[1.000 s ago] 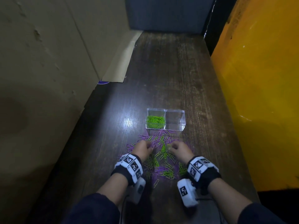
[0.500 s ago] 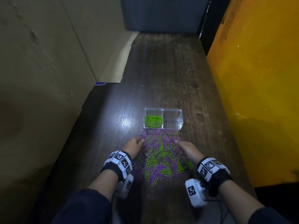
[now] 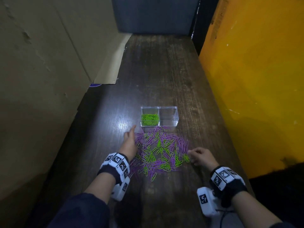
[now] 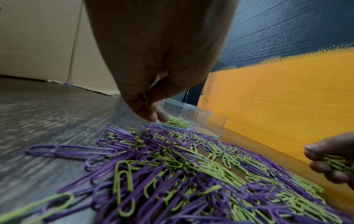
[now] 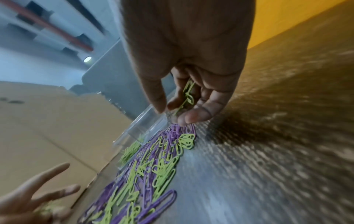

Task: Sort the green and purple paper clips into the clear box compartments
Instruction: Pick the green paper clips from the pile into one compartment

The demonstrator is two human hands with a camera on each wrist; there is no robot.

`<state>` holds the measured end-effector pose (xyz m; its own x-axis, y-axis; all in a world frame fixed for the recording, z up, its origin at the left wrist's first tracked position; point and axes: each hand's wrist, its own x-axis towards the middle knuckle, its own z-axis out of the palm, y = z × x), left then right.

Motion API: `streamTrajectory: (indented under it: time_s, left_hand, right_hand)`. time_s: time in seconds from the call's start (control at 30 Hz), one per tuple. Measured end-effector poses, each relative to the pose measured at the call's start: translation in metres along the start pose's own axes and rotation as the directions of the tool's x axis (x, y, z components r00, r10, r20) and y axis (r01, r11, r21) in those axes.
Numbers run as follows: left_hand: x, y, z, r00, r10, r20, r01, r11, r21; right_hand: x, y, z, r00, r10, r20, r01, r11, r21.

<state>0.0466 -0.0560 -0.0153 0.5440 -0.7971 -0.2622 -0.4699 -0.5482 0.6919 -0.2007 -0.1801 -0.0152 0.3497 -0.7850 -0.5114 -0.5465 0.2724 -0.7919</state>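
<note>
A clear two-compartment box stands on the dark wooden table. Its left compartment holds green paper clips; the right compartment looks empty. A mixed pile of green and purple clips lies just in front of the box. My left hand is at the pile's left edge, its index finger stretched toward the box. In the left wrist view a green clip is tucked in its curled fingers. My right hand is at the pile's right edge and pinches a few green clips.
Cardboard sheets line the table's left side. An orange wall runs close along the right edge. A dark panel closes the far end. Bare tabletop stretches beyond the box.
Both hands have moved apart from the middle of the pile to its outer edges. The left hand has reached forward toward the box; the right has drawn back to the right.
</note>
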Motion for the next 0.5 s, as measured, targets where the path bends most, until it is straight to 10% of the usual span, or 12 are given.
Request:
streamTrajectory:
  time_s: [0.13,0.27,0.5]
  left_hand:
    - [0.001,-0.004,0.0,0.998,0.049,-0.028,-0.052,0.994,-0.1]
    - [0.002,-0.005,0.002,0.999,-0.022,-0.045,0.01,0.965,-0.264]
    - [0.001,-0.019,0.006,0.99,-0.079,0.116,0.106,0.963,-0.247]
  right_hand:
    - [0.001,0.009,-0.006,0.99,0.082,-0.11,-0.077,0.996,0.054]
    - [0.005,0.013,0.005,0.983,-0.055,-0.174,-0.015,0.926,-0.377]
    - [0.006,0.008,0.041,0.994,-0.112,-0.011,0.082,0.788,-0.61]
